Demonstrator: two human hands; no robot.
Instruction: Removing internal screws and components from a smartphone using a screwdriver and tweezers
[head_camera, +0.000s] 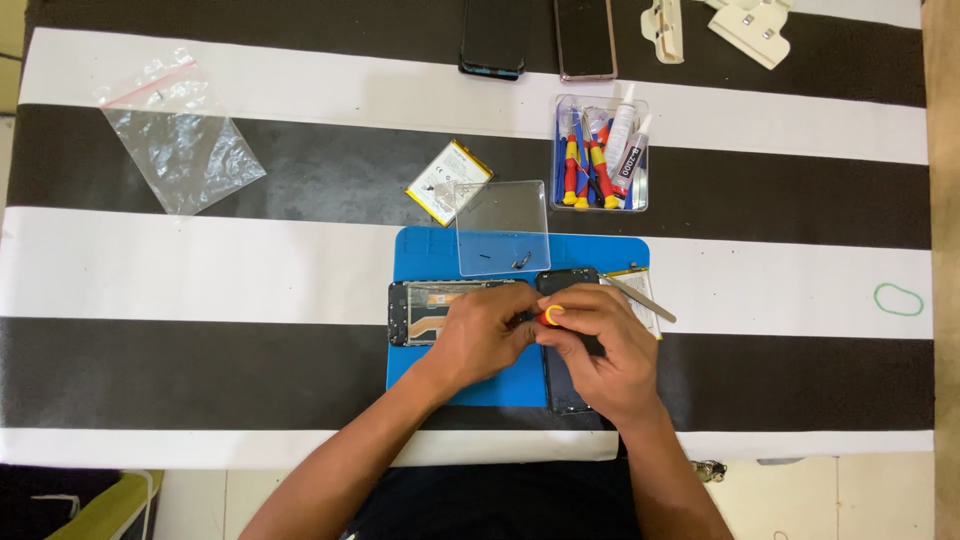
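Note:
My left hand rests on an opened phone body lying on a blue work mat, fingers pressing its right end. My right hand grips a small screwdriver with a red and yellow cap, held upright over the phone. A black phone panel lies under my right hand. A clear plastic lid holding tiny screws sits at the mat's top edge. Metal tweezers lie beside a flat battery to the right.
A clear box of red, yellow and blue screwdrivers and glue tubes stands behind the mat. Another battery, a plastic bag, two phones, white clips and a green rubber band lie on the striped cloth.

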